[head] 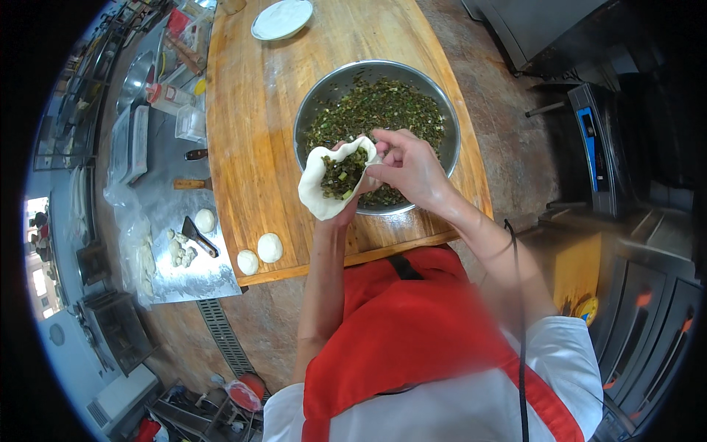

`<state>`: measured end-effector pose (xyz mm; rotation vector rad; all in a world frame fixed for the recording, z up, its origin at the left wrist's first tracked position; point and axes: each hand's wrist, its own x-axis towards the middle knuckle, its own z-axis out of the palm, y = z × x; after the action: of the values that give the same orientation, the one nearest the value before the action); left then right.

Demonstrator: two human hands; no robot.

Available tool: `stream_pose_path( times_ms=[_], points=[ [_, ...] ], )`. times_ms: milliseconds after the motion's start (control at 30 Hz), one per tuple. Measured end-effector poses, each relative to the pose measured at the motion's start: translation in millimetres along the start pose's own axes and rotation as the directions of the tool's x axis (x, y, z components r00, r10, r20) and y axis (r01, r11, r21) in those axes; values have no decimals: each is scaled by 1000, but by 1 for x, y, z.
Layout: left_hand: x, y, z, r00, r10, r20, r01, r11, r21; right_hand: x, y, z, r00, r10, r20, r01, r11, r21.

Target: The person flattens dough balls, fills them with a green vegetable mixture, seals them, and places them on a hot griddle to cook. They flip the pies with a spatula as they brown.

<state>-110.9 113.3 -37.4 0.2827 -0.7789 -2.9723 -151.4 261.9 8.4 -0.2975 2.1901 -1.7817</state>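
A round sheet of white dough [316, 190], cupped with its rim raised, rests in my left hand [345, 212], which is mostly hidden beneath it. Chopped green filling [343, 175] lies inside the dough. My right hand [406, 166] pinches the dough's right edge between thumb and fingers. Both hands are over the near part of a large steel bowl [454, 132], which holds a mass of chopped greens [386, 105]. Two dough balls [270, 247] [247, 262] sit near the wooden table's front left corner.
The wooden table [248, 110] carries a plate of white powder [283, 19] at its far end. On the steel counter [165, 221] at left are a scraper [200, 236], another dough ball [205, 220], dough scraps [180, 251], wooden-handled tools and a squeeze bottle [168, 98]. A black cable hangs at right.
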Motion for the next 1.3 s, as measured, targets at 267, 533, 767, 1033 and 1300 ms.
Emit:
stream_pose_path(
  times_ms=[267,533,767,1033,1300],
  points=[
    [7,-7,-10,999,-31,-8,30,991,-127,-7,-10,-3,981,-191,18,191,967,-167],
    [8,-4,-16,989,-101,110,103,995,-17,-4,4,1,969,-248,12,247,958,-149],
    [5,-5,-19,972,-170,161,186,979,-88,5,0,-7,990,0,143,13,996,-88],
    [7,-8,-3,982,-138,-128,143,989,31,-5,-2,-2,951,-303,59,308,922,-233],
    [14,-27,-21,941,-1,-339,73,977,198,-13,8,8,902,-413,128,433,857,-281]
  ],
)
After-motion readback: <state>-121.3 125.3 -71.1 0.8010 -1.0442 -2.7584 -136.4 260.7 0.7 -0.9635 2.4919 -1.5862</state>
